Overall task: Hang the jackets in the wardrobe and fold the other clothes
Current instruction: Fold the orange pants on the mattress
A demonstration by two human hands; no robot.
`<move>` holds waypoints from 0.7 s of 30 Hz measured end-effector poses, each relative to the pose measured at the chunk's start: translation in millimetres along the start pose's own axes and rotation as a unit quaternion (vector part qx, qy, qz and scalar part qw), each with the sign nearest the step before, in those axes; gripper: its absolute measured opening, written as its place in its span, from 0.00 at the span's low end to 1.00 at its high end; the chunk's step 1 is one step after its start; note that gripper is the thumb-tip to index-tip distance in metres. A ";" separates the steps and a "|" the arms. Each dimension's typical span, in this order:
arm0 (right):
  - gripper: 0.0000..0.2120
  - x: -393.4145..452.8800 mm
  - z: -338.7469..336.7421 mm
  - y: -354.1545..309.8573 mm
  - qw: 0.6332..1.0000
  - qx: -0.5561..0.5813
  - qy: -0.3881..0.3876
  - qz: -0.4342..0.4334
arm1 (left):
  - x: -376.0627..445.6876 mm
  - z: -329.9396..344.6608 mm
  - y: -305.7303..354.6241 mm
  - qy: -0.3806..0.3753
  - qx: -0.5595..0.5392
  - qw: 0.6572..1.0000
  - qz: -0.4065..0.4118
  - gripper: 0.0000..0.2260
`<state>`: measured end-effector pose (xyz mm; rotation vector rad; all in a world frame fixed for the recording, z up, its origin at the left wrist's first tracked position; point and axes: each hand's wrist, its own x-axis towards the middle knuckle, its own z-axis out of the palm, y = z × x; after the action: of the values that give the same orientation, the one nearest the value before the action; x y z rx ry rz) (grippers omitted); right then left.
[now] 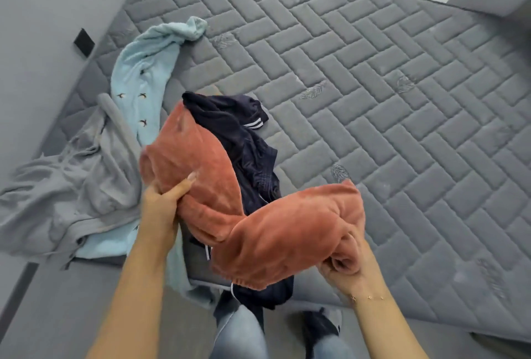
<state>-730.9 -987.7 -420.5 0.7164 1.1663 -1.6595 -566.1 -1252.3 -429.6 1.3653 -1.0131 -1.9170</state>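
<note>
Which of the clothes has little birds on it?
The light blue fluffy garment lying on the grey mattress; the orange, navy and grey ones show no birds.

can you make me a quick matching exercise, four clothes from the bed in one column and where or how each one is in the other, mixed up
Things:
1. orange fleece garment
2. navy garment with white stripes
3. light blue garment
4. grey garment

States:
A. stretched toward the head of the mattress, small bird prints
B. gripped by left hand and right hand
C. crumpled at the mattress's left edge
D. under the held piece

Pairs: 1-B, 2-D, 3-A, 4-C
</note>
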 end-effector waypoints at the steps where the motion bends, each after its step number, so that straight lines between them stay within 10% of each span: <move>1: 0.10 -5.4 -5.5 -6.7 1.000 -0.027 0.000 -0.011 | -18.1 10.8 10.3 -0.018 0.028 0.999 0.018 0.17; 6: 0.21 -24.1 -44.0 -44.6 0.988 -0.101 0.027 -0.118 | -103.5 100.8 22.1 -0.098 0.176 0.972 0.121 0.13; 11: 0.07 -26.1 -140.9 -115.6 0.978 -0.148 0.096 -0.115 | -170.4 224.0 -51.2 -0.250 0.283 0.910 0.172 0.17; 17: 0.20 -5.8 -306.8 -208.2 0.909 -0.340 0.180 -0.160 | -212.3 336.1 -236.8 -0.364 0.458 0.806 -0.094 0.28; 21: 0.15 25.5 -388.0 -241.3 0.829 -0.514 0.178 -0.131 | -225.7 353.0 -313.0 -0.287 0.433 0.835 -0.181 0.19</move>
<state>-985.1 -615.2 -497.9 0.1461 2.2241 -0.8394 -836.8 -811.6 -507.1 1.5196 -2.2665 -2.3294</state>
